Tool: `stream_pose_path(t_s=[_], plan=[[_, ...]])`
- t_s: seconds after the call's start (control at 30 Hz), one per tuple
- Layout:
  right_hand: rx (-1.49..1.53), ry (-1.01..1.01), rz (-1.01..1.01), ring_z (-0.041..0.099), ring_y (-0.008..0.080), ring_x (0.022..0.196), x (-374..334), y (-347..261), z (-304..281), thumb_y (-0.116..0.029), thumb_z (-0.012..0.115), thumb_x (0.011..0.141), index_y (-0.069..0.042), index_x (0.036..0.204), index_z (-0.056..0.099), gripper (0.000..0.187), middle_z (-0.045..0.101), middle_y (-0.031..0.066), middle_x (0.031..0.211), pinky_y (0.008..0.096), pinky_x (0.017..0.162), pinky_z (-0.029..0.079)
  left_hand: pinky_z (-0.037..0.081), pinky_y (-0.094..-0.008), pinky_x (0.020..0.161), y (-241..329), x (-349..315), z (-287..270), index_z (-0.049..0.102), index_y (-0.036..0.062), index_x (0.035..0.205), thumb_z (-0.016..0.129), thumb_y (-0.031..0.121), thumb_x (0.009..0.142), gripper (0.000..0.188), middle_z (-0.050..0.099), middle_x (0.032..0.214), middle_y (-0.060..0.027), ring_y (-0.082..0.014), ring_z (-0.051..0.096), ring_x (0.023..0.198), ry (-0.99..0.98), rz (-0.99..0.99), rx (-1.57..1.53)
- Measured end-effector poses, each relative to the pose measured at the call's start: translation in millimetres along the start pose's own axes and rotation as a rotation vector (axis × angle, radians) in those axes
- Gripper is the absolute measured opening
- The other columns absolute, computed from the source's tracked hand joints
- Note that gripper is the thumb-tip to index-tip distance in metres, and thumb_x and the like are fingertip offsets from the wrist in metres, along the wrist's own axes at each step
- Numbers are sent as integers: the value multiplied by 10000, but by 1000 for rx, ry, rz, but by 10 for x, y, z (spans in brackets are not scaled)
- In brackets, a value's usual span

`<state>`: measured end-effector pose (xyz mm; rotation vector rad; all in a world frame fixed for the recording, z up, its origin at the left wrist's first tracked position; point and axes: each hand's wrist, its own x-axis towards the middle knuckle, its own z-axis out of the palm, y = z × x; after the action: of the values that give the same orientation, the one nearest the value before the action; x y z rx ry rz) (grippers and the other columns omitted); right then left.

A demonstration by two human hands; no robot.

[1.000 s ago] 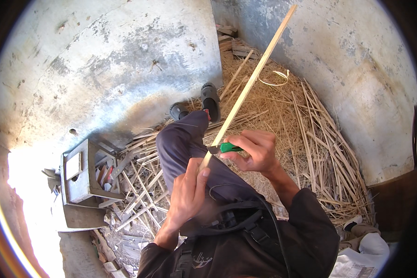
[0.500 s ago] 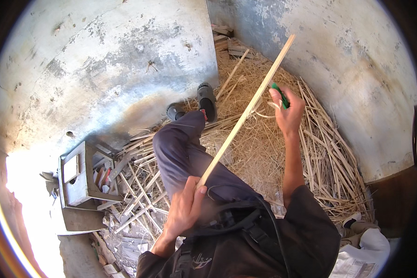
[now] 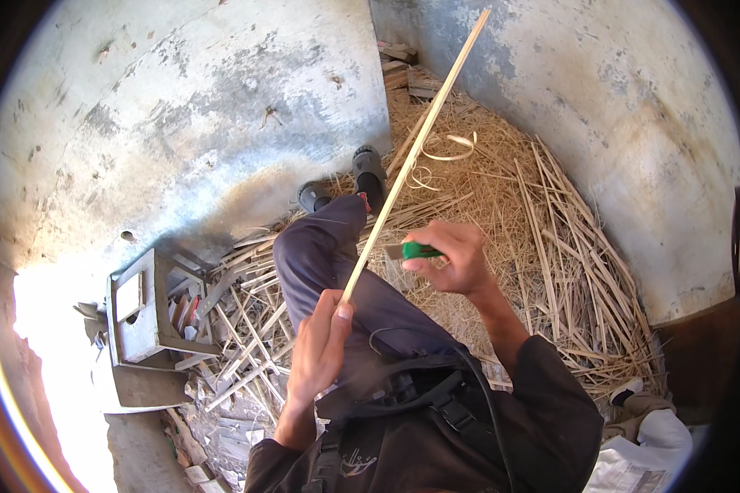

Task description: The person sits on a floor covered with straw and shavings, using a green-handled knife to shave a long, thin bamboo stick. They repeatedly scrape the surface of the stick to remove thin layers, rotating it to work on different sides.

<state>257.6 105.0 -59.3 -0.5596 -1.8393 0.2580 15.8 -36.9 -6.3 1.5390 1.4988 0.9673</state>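
Narrowly apart: blade (image 3: 395, 251), pale strip (image 3: 409, 168).

Nothing legible. Dark shirt (image 3: 460, 440) — pale, looping, script-like mark (image 3: 358, 463) on the front, unreadable at this size. White crumpled item (image 3: 656, 448), lower right — faint block of print (image 3: 643, 478), too small to make out.

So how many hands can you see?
2. The left hand holds the near end of the strip; the right hand, to its right, holds the knife. No others show.
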Motion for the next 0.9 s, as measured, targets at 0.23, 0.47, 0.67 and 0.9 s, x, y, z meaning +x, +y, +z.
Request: stream_pose_path(t_s=[0.23,0.47,0.67,0.9], plan=[[-51,-97,-18,733,191,651,64,-293,44,-374,920,870,-96,1043,796,350,761,9,817,330,560,549,341,-328,607,66,45,44,589,6,1115,388,381,1209,436,453,705,-22,-122,400,644,-34,33,-65],[-47,-68,-31,710,178,614,47,-300,110,-383,915,872,-100,1049,797,353,748,2,789,325,535,526,311,-311,576,78,62,20,588,21,1102,324,477,1208,537,443,694,1,-94,363,606,-115,19,-85],[-50,-74,-55,704,180,607,33,-291,107,-388,915,870,-98,1066,802,368,741,7,779,327,527,518,279,-281,560,0,79,4,594,38,1117,324,526,1203,565,408,692,29,-73,332,604,-201,-18,-204],[-118,-60,-56,686,177,583,72,-309,81,-414,906,875,-99,1037,805,368,718,-3,737,324,515,504,250,-267,558,-24,91,24,590,46,1125,318,536,1205,566,381,700,49,-56,301,609,-203,-16,-233]])
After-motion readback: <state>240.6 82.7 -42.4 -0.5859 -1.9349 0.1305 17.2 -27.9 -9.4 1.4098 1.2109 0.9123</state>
